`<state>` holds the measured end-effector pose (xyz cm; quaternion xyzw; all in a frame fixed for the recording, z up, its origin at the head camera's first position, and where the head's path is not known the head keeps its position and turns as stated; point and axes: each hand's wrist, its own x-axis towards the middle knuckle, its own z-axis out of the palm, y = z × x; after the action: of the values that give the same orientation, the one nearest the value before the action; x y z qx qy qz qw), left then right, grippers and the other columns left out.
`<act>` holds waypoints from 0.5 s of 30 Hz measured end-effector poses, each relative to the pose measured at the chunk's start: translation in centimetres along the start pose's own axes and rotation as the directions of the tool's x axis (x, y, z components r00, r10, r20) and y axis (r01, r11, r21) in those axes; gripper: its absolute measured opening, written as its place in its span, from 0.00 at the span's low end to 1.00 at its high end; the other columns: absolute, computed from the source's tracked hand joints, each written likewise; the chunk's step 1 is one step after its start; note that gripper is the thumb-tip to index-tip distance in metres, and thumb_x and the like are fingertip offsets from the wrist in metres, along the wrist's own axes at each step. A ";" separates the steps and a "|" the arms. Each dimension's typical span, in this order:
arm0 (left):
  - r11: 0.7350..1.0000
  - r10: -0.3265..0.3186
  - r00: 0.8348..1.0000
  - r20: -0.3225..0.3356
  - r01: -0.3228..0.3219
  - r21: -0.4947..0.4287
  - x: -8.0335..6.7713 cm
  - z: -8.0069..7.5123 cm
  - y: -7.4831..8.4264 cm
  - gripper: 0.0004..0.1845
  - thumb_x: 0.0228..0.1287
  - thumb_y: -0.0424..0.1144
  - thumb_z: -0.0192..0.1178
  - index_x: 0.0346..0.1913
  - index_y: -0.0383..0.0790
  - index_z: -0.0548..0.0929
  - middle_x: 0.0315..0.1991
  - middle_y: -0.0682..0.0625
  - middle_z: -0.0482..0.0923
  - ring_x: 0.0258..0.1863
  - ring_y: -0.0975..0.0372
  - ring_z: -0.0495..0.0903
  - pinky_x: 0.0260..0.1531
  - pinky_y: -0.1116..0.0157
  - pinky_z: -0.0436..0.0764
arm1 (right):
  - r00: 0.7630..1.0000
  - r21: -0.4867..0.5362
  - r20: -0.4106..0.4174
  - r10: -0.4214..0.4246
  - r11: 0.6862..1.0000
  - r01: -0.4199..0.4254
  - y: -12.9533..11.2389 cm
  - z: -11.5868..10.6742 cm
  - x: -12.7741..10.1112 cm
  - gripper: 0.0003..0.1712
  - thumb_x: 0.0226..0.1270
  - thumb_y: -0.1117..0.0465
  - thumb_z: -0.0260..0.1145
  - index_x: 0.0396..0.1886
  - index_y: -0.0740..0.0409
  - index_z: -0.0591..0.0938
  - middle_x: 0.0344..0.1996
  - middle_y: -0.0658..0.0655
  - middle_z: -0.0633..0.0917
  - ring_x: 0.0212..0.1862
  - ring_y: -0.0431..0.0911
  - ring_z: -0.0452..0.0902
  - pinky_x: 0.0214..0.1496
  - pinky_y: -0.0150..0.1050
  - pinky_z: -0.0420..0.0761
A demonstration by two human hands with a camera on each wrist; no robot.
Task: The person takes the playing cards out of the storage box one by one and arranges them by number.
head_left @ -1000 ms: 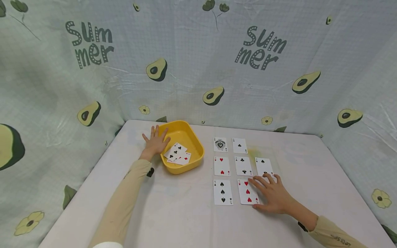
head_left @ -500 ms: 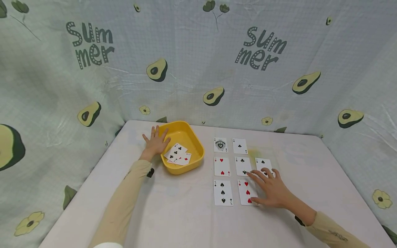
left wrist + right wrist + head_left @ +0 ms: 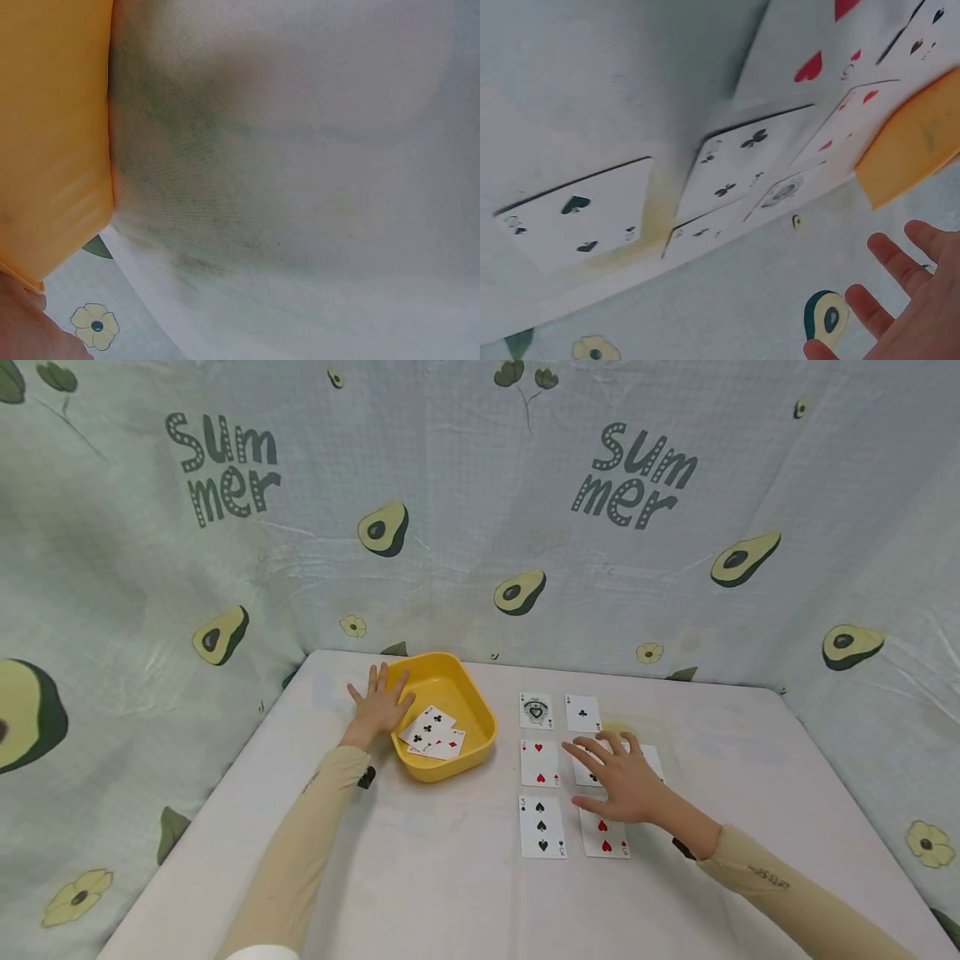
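My left hand (image 3: 377, 706) rests with spread fingers on the left rim of a yellow tray (image 3: 448, 689); its outer wall fills the left side of the left wrist view. Inside the tray lie playing cards, a three of clubs (image 3: 427, 725) and a three of diamonds (image 3: 452, 742) on top. With fingers spread and nothing in it, my right hand (image 3: 628, 783) is over the laid-out cards. It partly hides the two of clubs (image 3: 587, 775), the two of spades (image 3: 655, 762) and the three of hearts (image 3: 606, 841) in the head view.
Face-up on the white table (image 3: 442, 877) are also an ace of spades (image 3: 536, 711), ace of clubs (image 3: 582, 714), two of hearts (image 3: 540, 764) and three of spades (image 3: 542, 827), in rows right of the tray. A patterned cloth (image 3: 435, 460) hangs behind.
My right hand has moved left and away from me, from beside the three of hearts to over the two of clubs. The left hand, tray and cards have stayed put.
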<state>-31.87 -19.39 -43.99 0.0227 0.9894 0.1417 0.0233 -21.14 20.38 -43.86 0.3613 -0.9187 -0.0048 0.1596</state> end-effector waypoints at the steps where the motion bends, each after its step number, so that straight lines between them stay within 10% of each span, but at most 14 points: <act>1: 1.000 -0.001 1.000 -0.001 0.001 0.000 0.0 0.0 0.0 0.31 0.68 0.54 0.34 0.70 0.46 0.46 0.70 0.36 0.28 0.68 0.43 0.26 0.55 0.32 0.27 | 1.000 0.003 0.004 -0.001 1.000 0.001 -0.1 0.0 0.5 0.43 0.50 0.36 0.60 0.65 0.44 0.61 0.57 0.50 0.71 0.55 0.54 0.63 0.55 0.61 0.57; 15: 1.000 -0.002 1.000 0.006 0.002 0.008 0.0 -0.1 0.1 0.31 0.68 0.55 0.33 0.70 0.47 0.45 0.70 0.36 0.28 0.69 0.43 0.26 0.55 0.32 0.27 | 0.997 0.034 0.072 -0.035 0.999 0.032 -2.2 0.2 6.9 0.41 0.54 0.34 0.55 0.66 0.42 0.59 0.62 0.50 0.67 0.59 0.52 0.59 0.59 0.61 0.57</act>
<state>-31.86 -19.34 -43.86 0.0221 0.9899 0.1377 0.0265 -24.50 14.13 -42.30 0.3788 -0.9176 -0.0053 0.1199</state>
